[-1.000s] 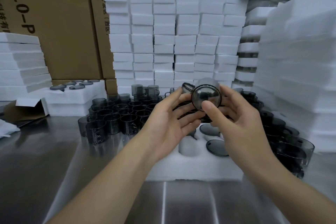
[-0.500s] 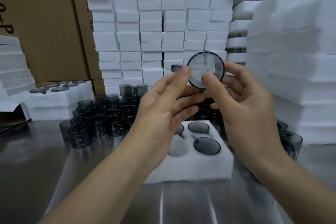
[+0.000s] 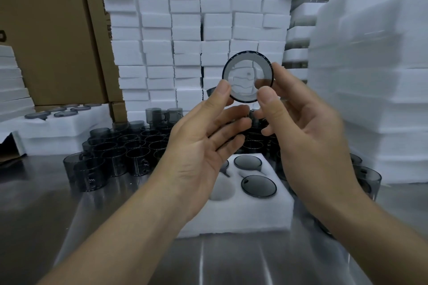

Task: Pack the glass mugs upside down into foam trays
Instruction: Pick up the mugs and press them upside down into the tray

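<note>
The glass mug (image 3: 248, 76) rises from low over the foam tray (image 3: 254, 215) to a spot high in front of the stacked foam blocks (image 3: 185, 48), well clear of the tray. 1 second ago its round end looks dark; now the white blocks show through it. The left hand (image 3: 199, 146) comes up with it. Its thumb is now on the left of the rim, and its fingers spread loose below the mug instead of touching it. The right hand (image 3: 310, 136) lifts too, thumb at the lower right of the rim.
</note>
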Motion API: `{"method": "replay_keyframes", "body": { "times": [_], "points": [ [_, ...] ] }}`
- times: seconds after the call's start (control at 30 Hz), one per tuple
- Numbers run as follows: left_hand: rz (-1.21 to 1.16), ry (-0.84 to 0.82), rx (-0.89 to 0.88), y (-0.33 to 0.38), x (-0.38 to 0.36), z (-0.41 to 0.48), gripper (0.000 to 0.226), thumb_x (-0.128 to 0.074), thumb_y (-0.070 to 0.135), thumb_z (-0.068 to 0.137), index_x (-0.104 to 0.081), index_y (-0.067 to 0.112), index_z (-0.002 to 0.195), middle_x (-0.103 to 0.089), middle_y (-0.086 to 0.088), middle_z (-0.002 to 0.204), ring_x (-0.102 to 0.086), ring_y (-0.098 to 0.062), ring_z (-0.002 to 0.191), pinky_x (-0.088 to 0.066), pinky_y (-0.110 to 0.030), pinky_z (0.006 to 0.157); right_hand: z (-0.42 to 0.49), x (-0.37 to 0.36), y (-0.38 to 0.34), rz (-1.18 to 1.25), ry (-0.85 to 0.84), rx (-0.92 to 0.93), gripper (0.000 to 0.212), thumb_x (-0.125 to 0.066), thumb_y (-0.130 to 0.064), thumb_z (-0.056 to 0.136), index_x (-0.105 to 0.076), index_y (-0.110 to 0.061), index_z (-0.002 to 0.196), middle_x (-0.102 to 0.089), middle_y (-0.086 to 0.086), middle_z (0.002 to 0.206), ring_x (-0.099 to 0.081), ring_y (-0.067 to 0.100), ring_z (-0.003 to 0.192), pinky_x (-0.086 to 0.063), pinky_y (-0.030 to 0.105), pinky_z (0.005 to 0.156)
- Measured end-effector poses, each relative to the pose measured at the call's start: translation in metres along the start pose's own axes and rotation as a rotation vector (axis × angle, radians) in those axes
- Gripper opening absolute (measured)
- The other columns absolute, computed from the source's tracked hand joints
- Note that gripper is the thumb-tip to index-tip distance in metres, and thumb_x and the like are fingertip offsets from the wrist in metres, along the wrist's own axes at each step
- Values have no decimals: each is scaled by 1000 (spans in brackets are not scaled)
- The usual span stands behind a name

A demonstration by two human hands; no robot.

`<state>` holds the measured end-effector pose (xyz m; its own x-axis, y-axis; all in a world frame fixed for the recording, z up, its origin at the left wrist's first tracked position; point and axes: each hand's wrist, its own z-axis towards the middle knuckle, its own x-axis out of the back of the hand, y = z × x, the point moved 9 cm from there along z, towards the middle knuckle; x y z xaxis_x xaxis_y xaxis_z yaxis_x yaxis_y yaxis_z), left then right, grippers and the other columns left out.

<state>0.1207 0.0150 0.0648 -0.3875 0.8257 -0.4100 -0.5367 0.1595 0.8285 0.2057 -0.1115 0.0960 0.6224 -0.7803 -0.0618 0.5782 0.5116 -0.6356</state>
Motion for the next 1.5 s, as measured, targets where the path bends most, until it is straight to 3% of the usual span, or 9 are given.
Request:
{"method": "replay_keyframes", "body": {
  "times": [0.1,0.27,0.4,0.6,0.7,0.8,1.07,1.37,1.5],
  "points": [
    [-16,3,-1,0,1,0,33,-79,50,85,-81,25,106,-80,3,100,-77,-11,86,-61,-24,77,0,-1,2,-6,-13,-7,50,-63,-39,104,-58,-28,153,-75,-18,126,-68,28,89,-58,25,63],
    [-54,-14,19,-1,0,0,26,-76,47,90,-87,26,102,-81,0,110,-79,-13,97,-62,-24,76,2,-2,1,28,-41,40,49,-65,-16,107,-54,-29,152,-71,-19,134,-74,5,105,-60,19,76],
    [-126,10,56,-8,0,1,28,-76,43,87,-87,25,105,-81,-3,118,-78,-16,108,-63,-25,78,3,-2,2,11,-92,84,65,-62,5,102,-58,-39,149,-70,-17,135,-75,10,110,-67,36,83],
    [-310,-2,66,-13,4,6,22,-71,20,95,-84,12,112,-78,-9,127,-75,-20,117,-59,-32,103,0,-10,3,63,-132,117,51,-73,-5,96,-63,-28,140,-71,-10,133,-62,14,135,-57,32,106],
    [-230,-57,20,-8,2,8,30,-64,16,98,-80,13,124,-78,-4,129,-74,-18,121,-55,-36,111,-1,-7,3,-31,-97,156,56,-74,1,96,-59,-28,141,-70,-10,131,-61,15,135,-54,43,109],
    [-30,-78,-48,0,2,9,41,-52,15,107,-66,22,145,-73,7,138,-67,-9,131,-48,-40,116,-3,-3,-3,-207,-47,247,62,-76,-1,94,-56,-28,146,-67,-17,134,-58,12,137,-54,37,107],
    [209,-114,-145,4,-6,4,45,-43,19,113,-60,39,149,-65,22,145,-59,-3,139,-45,-44,111,-7,-1,-20,-334,6,421,62,-74,6,93,-58,-25,144,-63,-15,139,-60,16,135,-52,23,102],
    [221,-111,-165,7,-7,3,44,-46,20,112,-58,38,150,-65,23,145,-60,-3,138,-47,-44,108,-8,0,-20,-345,16,421,61,-74,4,94,-57,-24,145,-63,-15,141,-59,17,136,-52,28,104],
    [217,-105,-145,7,-7,3,38,-53,26,110,-63,31,146,-69,14,142,-61,-8,138,-45,-49,115,-5,-1,-8,-189,-7,276,58,-74,-8,99,-55,-27,150,-66,-17,140,-61,10,136,-52,33,110]
  ]
}}
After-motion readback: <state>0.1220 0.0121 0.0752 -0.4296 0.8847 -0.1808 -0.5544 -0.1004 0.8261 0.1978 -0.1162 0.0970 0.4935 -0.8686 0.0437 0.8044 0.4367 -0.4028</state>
